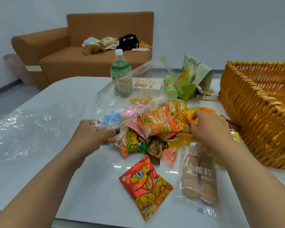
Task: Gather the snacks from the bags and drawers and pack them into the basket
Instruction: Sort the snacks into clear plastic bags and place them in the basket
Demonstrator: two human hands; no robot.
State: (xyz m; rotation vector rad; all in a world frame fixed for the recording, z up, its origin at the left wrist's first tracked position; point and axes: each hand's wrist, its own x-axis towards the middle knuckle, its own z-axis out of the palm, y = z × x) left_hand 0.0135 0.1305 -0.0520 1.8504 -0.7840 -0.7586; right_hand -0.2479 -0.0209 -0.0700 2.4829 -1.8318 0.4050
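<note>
A heap of snack packets [156, 124] lies in the middle of the white table [69, 89], half out of a clear plastic bag [109, 102]. My left hand [94, 130] pinches the bag's near edge at the heap's left side. My right hand [207, 125] is curled over an orange-yellow packet [187, 116] at the heap's right side. A red and yellow packet [146, 186] and a clear pack of pale wafers [197, 176] lie apart, nearer to me. The wicker basket [253, 112] stands at the right; its inside looks bare where visible.
A green drink bottle [121, 74], a small snack box [146, 87], a green cup [170, 88] and a green paper bag [192, 76] stand behind the heap. Another clear plastic bag [23, 129] lies flat at the left. A brown sofa [82, 46] is beyond the table.
</note>
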